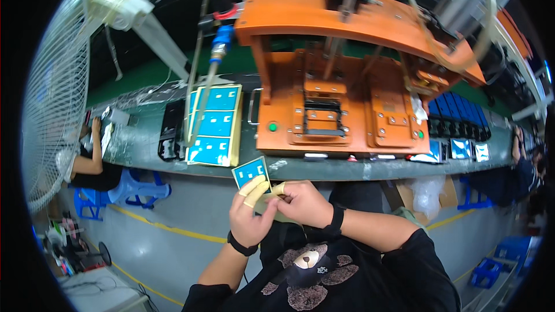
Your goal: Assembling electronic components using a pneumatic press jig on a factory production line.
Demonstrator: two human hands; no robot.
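A small blue sheet with cream edges and little pale cut-outs [250,171] is held up in front of my body, just off the bench's near edge. My left hand [250,219], with yellow finger cots on some fingers, grips its lower part. Pressed close beside it, my right hand [305,203] pinches at the sheet's lower right edge; a yellow cot covers one fingertip. What exactly lies between the right fingertips is partly hidden. A stack of larger matching blue sheets [214,121] rests on the bench beyond my left hand.
An orange two-station press [347,104] with green buttons stands on the green bench [139,144]. Left of the stack lies a black plastic part [171,132]. Several blue-and-black parts [459,117] line up at right. A fan [58,92] and another person's arm [89,162] are at left.
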